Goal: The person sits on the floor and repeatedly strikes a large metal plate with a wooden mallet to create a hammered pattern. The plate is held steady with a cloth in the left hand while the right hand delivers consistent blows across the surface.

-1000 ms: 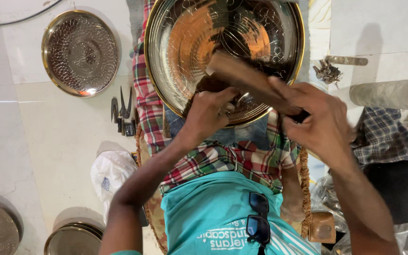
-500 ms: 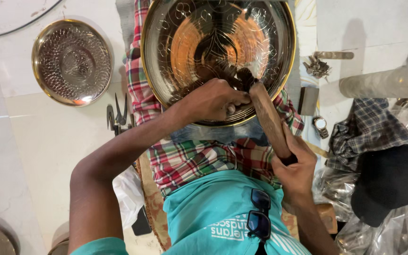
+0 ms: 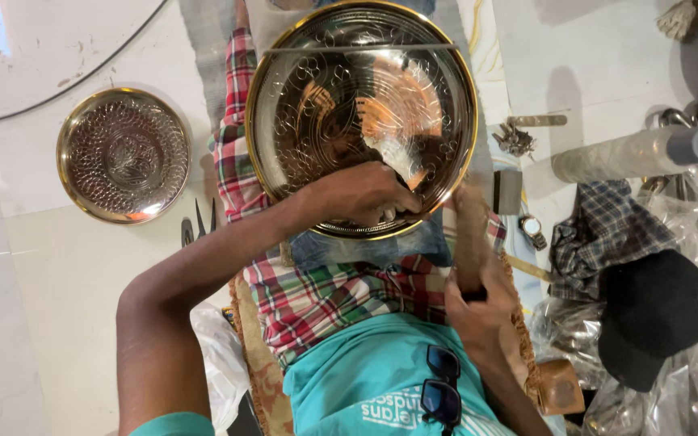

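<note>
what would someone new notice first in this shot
The big engraved metal plate at top centre, gold-rimmed and propped on the person's checked lap cloth. The left hand presses on its lower edge, apparently holding a small tool that cannot be made out, while the right hand grips a blurred wooden mallet just right of it. A smaller patterned plate lies on the floor at left.

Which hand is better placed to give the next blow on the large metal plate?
Probably the right hand: it grips the wooden mallet, blurred, beside the large plate. The left hand rests curled on it.
</note>
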